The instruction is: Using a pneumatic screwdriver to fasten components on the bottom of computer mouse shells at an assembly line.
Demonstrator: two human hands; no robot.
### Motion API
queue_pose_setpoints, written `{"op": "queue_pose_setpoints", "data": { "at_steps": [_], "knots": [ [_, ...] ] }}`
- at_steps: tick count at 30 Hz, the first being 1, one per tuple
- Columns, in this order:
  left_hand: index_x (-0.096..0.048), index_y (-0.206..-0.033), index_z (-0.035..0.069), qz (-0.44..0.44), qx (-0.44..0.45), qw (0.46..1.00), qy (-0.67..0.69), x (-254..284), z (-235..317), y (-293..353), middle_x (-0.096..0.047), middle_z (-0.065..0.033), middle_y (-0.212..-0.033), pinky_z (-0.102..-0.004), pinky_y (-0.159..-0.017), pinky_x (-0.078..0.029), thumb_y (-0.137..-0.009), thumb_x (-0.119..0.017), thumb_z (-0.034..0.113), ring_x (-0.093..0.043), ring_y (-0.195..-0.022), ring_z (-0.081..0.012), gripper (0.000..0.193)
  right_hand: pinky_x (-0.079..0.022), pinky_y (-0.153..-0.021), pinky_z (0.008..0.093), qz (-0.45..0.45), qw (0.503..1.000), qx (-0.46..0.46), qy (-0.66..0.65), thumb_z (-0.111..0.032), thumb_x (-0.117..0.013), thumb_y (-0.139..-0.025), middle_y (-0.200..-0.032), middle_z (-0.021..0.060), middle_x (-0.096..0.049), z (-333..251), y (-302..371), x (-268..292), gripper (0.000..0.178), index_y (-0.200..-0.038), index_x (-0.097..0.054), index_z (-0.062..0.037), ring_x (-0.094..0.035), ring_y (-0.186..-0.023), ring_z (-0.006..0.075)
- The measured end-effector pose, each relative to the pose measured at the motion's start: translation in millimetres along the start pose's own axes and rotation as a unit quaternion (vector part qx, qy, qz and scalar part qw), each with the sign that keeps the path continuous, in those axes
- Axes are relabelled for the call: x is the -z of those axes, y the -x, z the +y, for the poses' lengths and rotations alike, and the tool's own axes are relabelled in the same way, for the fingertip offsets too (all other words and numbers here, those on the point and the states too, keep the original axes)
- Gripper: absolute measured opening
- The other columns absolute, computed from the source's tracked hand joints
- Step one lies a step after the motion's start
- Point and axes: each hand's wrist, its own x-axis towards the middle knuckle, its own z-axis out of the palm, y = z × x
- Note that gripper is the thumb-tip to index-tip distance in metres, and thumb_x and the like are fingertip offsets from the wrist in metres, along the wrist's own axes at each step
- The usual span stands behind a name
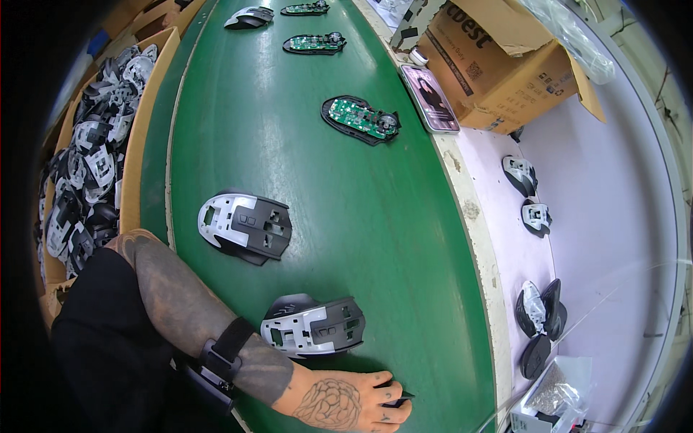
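From the lower left my left arm reaches across, a black strap round its forearm. My left hand (346,400) is low over the green belt, back up, its fingers curled on a dark piece that shows only as a black tip beside the fingers. Just beyond the wrist lies a grey and black computer mouse shell (314,326). Another mouse shell (245,225) rests farther up the belt, to the left. Higher still is a black mouse base (361,120) bearing a green circuit board. My right hand is out of view.
More board-bearing mouse bases (314,43) and a shell (249,17) lie at the belt's far end. A carton (148,123) of shells flanks the left. Along the right ledge are a phone (431,99), a cardboard box (491,61), mouse parts (535,216) and a plastic bag (559,390).
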Motion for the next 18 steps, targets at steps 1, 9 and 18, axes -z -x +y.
{"op": "queue_pose_setpoints", "data": {
  "at_steps": [1, 9, 18],
  "knots": [
    [-0.053, -0.095, 0.009, -0.038, 0.016, 0.999, -0.004, 2.3, 1.7, -0.2, -0.050, -0.0076, -0.104, -0.0333, -0.075, -0.040, -0.082, -0.046, 0.018, -0.048, -0.089, -0.0216, 0.017, -0.044, -0.072, 0.0351, 0.001, 1.000, 0.000, 0.000, -0.033, -0.061, -0.087, -0.084, 0.0172, -0.064, 0.4, -0.1, -0.2, 0.037, -0.089, -0.064, 0.0032, -0.053, -0.076, 0.0215],
    [-0.053, -0.093, 0.009, 0.008, 0.022, 0.998, -0.062, -18.6, 11.3, 4.5, -0.050, -0.0071, -0.098, -0.0322, -0.070, -0.039, -0.083, -0.046, 0.019, -0.048, -0.086, -0.0207, 0.016, -0.044, -0.073, 0.0354, 0.003, 1.000, 0.004, 0.001, -0.034, -0.061, -0.087, -0.085, 0.0177, -0.064, 1.0, -0.6, -2.6, 0.038, -0.090, -0.064, 0.0033, -0.053, -0.077, 0.0225],
    [-0.053, -0.096, 0.008, -0.041, 0.021, 0.998, -0.039, -12.9, 14.3, 4.9, -0.050, -0.0073, -0.101, -0.0323, -0.071, -0.041, -0.083, -0.047, 0.018, -0.049, -0.088, -0.0209, 0.018, -0.044, -0.074, 0.0358, 0.010, 1.000, 0.002, 0.002, -0.035, -0.061, -0.086, -0.086, 0.0183, -0.064, 1.8, 0.0, -3.5, 0.039, -0.090, -0.064, 0.0035, -0.054, -0.079, 0.0236]
  ]
}}
